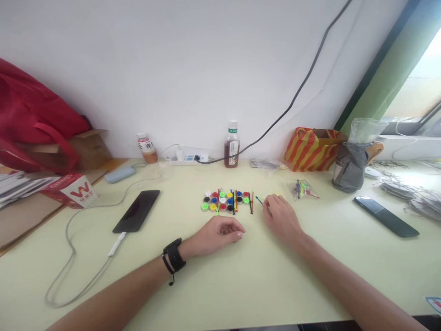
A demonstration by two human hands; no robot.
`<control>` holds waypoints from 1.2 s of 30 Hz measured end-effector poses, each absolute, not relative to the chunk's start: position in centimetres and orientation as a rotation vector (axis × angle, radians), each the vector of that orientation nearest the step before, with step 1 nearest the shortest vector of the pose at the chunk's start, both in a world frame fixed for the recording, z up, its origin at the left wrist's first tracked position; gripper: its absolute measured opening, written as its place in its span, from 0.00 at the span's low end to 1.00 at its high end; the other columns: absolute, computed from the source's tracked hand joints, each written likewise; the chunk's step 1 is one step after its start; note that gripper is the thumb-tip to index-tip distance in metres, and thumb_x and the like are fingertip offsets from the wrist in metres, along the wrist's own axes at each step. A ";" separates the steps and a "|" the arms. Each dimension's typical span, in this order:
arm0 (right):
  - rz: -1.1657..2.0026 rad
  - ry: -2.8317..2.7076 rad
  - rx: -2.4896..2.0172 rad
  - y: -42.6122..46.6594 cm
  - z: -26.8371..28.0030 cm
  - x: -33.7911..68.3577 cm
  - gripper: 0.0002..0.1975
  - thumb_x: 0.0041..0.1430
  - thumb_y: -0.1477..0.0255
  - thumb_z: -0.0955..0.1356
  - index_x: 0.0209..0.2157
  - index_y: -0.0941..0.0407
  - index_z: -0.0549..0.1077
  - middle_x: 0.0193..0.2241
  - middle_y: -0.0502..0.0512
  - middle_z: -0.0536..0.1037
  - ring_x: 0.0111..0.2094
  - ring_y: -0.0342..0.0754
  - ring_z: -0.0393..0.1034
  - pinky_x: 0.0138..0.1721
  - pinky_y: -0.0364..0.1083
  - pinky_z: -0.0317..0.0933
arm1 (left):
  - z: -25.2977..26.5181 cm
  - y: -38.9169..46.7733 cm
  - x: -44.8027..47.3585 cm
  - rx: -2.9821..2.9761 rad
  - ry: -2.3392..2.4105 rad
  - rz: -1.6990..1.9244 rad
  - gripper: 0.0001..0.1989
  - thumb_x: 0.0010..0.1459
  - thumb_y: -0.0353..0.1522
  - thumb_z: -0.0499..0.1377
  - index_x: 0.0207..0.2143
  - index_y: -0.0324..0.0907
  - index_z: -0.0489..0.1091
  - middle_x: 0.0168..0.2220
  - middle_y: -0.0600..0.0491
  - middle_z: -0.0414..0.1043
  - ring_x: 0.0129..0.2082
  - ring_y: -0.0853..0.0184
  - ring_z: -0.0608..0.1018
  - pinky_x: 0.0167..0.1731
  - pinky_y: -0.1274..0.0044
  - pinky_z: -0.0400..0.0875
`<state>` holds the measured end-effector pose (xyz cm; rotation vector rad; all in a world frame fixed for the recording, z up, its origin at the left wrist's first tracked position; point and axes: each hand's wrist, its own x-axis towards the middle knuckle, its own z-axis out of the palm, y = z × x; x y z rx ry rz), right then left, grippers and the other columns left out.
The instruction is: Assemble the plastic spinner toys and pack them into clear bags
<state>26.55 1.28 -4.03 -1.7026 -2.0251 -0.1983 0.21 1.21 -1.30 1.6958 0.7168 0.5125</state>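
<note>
My right hand (280, 217) is closed, its fingers bent down on the table around a thin blue plastic stick (258, 200) with an arrow-like end that pokes out to the left. A bit of yellow shows just behind those fingers. My left hand (220, 235) rests on its side with loosely curled fingers, thumb close to the index fingertip and nothing visible inside. Beyond it sit rows of small round discs (223, 201) in white, red, green, blue, yellow and black. Thin coloured sticks (251, 202) lie upright in the view between and beside the discs.
A clear bag of coloured pieces (303, 189) lies to the right. Phones lie at left (137, 211) and right (386, 216), the left one on a cable. Bottles (232, 147), a power strip (186, 158), a striped bag (310, 149) and a red-white box (74, 189) stand around.
</note>
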 end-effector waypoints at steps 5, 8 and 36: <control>0.159 -1.977 -1.703 0.8 -3.4 26.8 0.08 0.73 0.70 0.55 0.39 0.52 0.62 0.27 0.52 0.74 0.26 0.51 0.66 0.28 0.46 0.52 | -1.2 1.2 0.2 1.691 0.714 0.505 0.15 0.62 0.43 0.65 0.42 0.40 0.78 0.36 0.50 0.77 0.35 0.67 0.76 0.39 0.75 0.70; 0.156 -2.018 -1.720 0.6 -3.2 26.7 0.06 0.71 0.71 0.56 0.38 0.52 0.61 0.27 0.52 0.74 0.27 0.51 0.67 0.29 0.46 0.51 | -1.3 1.1 0.1 1.697 0.716 0.503 0.15 0.63 0.43 0.65 0.42 0.40 0.78 0.36 0.50 0.77 0.36 0.66 0.76 0.39 0.75 0.71; 0.751 -2.034 -1.352 -0.7 -0.8 26.9 0.06 0.61 0.77 0.60 0.30 0.53 0.61 0.24 0.44 0.61 0.25 0.43 0.53 0.27 0.44 0.48 | -1.8 0.5 0.1 2.133 0.982 0.773 0.19 0.60 0.40 0.67 0.51 0.43 0.72 0.34 0.55 0.70 0.27 0.71 0.68 0.30 0.77 0.67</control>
